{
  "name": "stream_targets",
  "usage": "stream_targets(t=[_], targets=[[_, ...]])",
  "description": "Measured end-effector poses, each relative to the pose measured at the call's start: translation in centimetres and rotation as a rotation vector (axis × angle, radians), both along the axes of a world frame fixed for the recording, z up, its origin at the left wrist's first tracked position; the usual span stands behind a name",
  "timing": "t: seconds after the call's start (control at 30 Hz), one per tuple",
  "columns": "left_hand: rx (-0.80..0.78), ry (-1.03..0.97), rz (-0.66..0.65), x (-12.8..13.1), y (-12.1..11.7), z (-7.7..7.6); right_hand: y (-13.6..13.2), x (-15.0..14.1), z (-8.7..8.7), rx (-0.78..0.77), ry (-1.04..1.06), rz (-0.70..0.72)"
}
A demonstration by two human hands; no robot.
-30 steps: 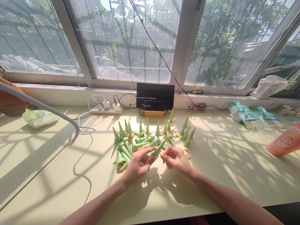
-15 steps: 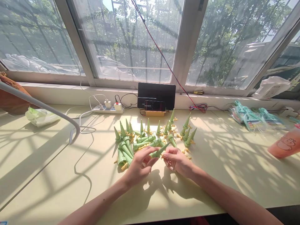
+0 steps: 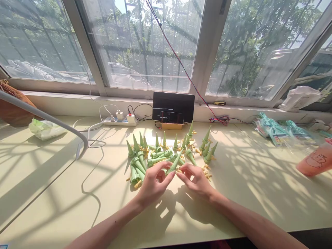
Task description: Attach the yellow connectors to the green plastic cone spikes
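Between the thumb and fingers of my left hand is a green plastic watering spike, its point tilted up and to the right. My right hand pinches the small yellow valve at the spike's side, close to the left fingertips. Just beyond my hands, several green spikes stand point-up with yellow valves, such as the spike at the right. Others lie in a heap, among them the green spike by my left hand. Loose yellow valves lie beside my right hand.
At the back a black tablet leans behind a phone. A white power strip and grey cables lie at the left. To the right are bagged turquoise items and a cup with red drink.
The spike's point has swung upward, so it stands steeper. My right fingers have shifted slightly left and straightened around the yellow valve.
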State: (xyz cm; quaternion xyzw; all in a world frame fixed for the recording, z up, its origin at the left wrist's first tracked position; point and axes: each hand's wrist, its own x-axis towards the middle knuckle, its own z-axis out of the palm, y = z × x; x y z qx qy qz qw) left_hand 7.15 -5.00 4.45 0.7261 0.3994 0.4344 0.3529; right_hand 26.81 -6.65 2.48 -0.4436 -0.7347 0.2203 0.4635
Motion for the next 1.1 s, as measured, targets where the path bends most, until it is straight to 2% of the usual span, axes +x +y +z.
stream_targets(t=[0.1,0.53,1.1], targets=[[0.009,0.032,-0.006,0.0,0.0,0.1,0.0,0.0,-0.2,0.072,-0.06,0.01],[0.083,0.118,-0.082,0.0,0.1,-0.1,0.2,0.1,-1.2,0.134,-0.087,0.04],[0.022,0.051,-0.231,-0.3,0.5,0.2,-0.1,0.1,-0.5,0.016,0.029,0.135]])
